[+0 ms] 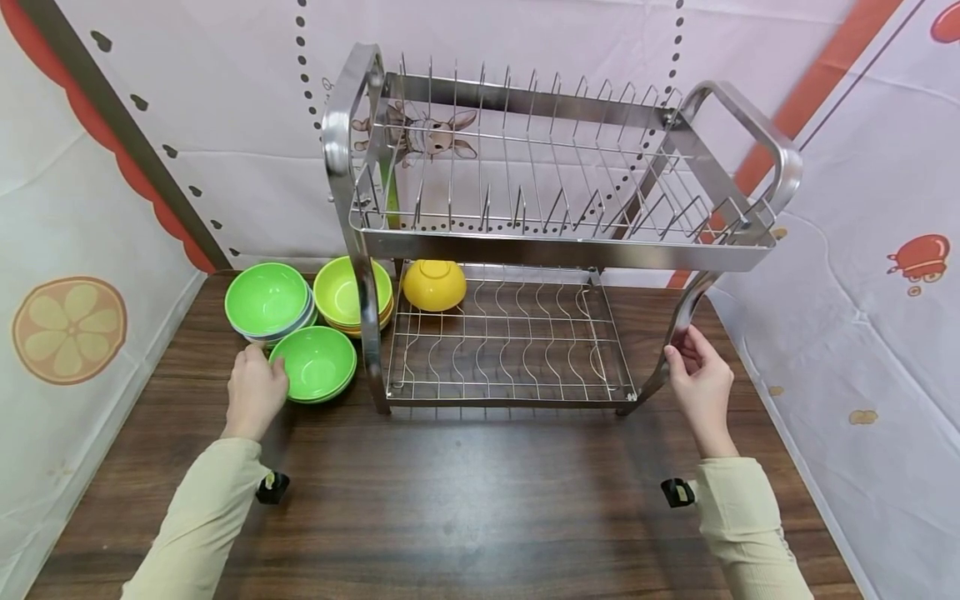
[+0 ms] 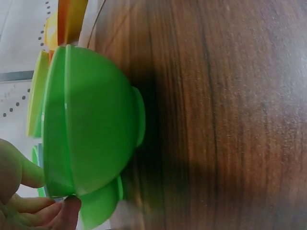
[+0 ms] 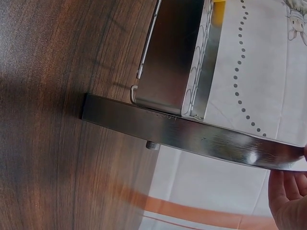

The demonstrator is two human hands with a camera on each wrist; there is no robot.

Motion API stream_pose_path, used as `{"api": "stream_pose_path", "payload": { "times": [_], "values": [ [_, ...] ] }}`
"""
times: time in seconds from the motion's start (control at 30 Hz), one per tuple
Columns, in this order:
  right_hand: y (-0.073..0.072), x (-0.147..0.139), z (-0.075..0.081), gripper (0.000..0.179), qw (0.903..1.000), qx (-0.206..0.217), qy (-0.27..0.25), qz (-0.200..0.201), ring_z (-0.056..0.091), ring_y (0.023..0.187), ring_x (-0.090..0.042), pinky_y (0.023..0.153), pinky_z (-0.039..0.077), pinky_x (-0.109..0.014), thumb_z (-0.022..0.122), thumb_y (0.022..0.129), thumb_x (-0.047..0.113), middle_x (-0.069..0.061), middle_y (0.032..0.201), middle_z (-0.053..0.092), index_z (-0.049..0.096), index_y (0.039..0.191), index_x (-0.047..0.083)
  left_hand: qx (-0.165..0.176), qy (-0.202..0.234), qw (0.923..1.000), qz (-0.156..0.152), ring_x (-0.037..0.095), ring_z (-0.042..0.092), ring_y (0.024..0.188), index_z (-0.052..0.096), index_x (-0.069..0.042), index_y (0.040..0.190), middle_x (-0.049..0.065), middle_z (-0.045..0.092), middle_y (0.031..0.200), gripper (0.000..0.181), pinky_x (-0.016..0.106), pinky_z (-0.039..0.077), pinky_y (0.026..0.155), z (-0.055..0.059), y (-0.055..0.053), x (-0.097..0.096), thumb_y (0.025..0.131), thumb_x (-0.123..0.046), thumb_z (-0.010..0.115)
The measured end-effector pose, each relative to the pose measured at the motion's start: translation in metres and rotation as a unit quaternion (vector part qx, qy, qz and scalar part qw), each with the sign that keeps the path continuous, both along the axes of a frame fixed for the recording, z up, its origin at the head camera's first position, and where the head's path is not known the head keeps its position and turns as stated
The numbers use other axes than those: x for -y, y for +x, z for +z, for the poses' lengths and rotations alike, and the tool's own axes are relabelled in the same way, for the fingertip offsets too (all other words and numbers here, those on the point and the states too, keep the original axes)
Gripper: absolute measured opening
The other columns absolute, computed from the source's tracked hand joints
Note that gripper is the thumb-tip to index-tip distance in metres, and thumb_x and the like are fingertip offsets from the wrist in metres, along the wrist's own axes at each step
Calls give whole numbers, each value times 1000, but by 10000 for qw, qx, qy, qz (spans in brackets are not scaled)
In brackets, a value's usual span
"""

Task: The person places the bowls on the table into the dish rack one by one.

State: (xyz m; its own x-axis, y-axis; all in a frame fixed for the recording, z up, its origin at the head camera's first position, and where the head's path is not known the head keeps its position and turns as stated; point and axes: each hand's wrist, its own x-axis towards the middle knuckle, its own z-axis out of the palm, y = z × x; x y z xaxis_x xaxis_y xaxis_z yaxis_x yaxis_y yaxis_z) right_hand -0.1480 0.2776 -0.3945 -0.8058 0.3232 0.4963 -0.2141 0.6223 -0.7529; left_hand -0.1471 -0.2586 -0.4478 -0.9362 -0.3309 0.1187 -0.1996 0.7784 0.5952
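My left hand (image 1: 257,392) pinches the rim of the upper of two nested green bowls (image 1: 313,364) on the table's left. In the left wrist view, the thumb (image 2: 31,173) lies at the upper rim, and fingertips reach under it beside the lower green bowl (image 2: 103,115). My right hand (image 1: 701,379) grips the right front leg (image 3: 211,143) of a two-tier metal dish rack (image 1: 562,251), thumb on one side and fingers round the other. A yellow bowl (image 1: 434,286) sits tilted, its base facing forward, at the back left of the lower tier.
Behind the near green bowls stand another stack topped by a green bowl (image 1: 266,298) and a stack topped by a yellow-green bowl (image 1: 347,292), close to the rack's left leg (image 1: 367,333). Printed cloth (image 1: 262,100) walls the back and sides of the wooden table (image 1: 465,500).
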Motion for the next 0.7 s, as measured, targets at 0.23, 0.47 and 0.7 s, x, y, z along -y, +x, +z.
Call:
{"api": "stream_pose_path", "payload": {
  "times": [0.23,0.47,0.7],
  "values": [
    [-1,-2,-2,38,10000,-42,13,12,47,75,20,67,38,2,60,78,-10,-33,94,58,51,115,-18,-141,-304,9994,19,55,45,94,46,19,112,39,48,102,34,62,36,77,-4,0,4,89,-6,44],
    [0,-2,-2,39,10000,-41,34,16,47,76,20,67,37,2,60,78,-10,-33,95,58,51,115,-17,-388,-875,9953,-166,55,51,79,55,17,92,37,55,84,23,60,39,65,-6,-1,8,86,-5,48],
    [-1,-2,-2,39,10000,-23,34,14,47,76,19,68,37,2,61,78,-10,-32,96,58,51,115,-17,-445,-1025,9930,-371,55,52,70,58,10,77,32,59,74,18,60,37,57,-2,-3,13,82,-2,47]
  ]
}}
